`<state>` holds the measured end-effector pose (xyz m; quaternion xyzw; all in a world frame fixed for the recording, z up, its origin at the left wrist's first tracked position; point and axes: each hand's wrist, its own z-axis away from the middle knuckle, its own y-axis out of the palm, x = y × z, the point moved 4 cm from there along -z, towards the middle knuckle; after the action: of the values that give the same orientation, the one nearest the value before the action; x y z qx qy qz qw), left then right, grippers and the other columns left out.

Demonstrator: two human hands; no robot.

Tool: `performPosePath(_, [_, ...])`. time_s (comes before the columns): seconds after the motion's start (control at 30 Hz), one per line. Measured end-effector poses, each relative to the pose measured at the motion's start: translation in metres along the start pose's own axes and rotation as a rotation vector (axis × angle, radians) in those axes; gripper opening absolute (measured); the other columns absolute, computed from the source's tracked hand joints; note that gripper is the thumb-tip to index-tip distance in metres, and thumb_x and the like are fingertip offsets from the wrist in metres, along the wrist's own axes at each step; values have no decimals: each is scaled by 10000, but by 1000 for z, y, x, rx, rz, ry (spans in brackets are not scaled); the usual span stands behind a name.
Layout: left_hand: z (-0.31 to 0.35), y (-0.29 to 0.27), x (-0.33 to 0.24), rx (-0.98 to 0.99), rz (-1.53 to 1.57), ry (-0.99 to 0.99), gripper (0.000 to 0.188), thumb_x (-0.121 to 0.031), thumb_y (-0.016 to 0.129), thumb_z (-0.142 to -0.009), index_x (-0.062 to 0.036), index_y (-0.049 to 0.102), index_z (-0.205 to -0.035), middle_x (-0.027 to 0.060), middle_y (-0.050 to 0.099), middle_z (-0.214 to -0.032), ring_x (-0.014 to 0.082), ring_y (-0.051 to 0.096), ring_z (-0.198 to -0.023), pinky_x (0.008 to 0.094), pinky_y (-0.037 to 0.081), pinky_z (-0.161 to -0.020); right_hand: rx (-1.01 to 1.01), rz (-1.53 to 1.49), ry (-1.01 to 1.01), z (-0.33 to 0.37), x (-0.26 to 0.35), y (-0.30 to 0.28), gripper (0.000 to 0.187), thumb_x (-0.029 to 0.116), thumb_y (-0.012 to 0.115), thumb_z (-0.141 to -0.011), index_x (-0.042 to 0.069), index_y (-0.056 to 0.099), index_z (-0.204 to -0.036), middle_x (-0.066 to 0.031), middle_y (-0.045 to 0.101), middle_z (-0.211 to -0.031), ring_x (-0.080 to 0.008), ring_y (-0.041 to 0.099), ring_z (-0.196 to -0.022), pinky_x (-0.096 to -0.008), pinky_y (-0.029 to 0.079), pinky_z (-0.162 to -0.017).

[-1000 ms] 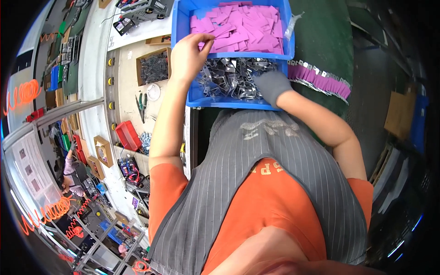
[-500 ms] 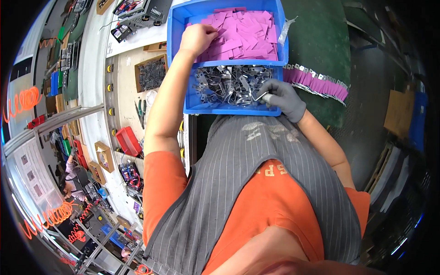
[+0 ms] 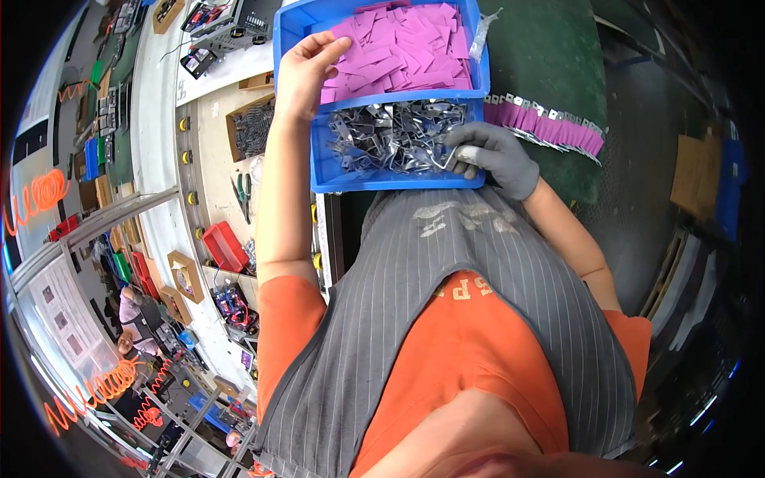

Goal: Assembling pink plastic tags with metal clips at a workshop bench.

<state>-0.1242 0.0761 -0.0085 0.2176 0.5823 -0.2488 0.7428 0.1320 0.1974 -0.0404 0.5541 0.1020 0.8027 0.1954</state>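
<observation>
Pink flat strips (image 3: 422, 48) fill the larger blue bin (image 3: 484, 68) at the far side. My bare left hand (image 3: 309, 70) is over that bin's left side, thumb and forefinger pinched at the edge of a pink strip (image 3: 344, 30). Nearer me, a smaller blue bin (image 3: 320, 163) holds a heap of bent metal brackets (image 3: 390, 131). At this bin's right end my right hand (image 3: 502, 162), in a grey glove, is closed on one metal bracket (image 3: 451, 157). Its lower fingers are curled under and partly hidden.
To the right, a row of brackets with pink strips (image 3: 550, 127) lies overlapping on the green surface (image 3: 542, 48). Pliers (image 3: 241, 191), a red bin (image 3: 225, 245) and a box of dark parts (image 3: 251, 129) are on the left. Another person (image 3: 131, 319) sits farther left.
My left hand has drawn back from the middle of the pink strips toward the bin's left edge. My right hand stays by the brackets with its bracket. The whole view has shifted slightly.
</observation>
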Motion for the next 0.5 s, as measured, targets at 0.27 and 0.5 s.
performPosePath(0.27, [92,70,-10,45,-452,463,55,-13,700,-737,11,674,-779,69,678,-848,76,602,-730,214,484,-621,-30,-38,-492,54,70,1,188,-12,523,-846,-17,582,-1024,-78,641,-902,-96,612,-749,-192,503,-630])
performPosePath(0.5, [104,93,-11,132,-464,310,98,45,689,-724,11,612,-774,67,673,-894,59,581,-732,193,454,-611,-79,260,-606,72,73,7,183,4,533,-820,-27,562,-998,-128,625,-917,-118,582,-719,-237,482,-640])
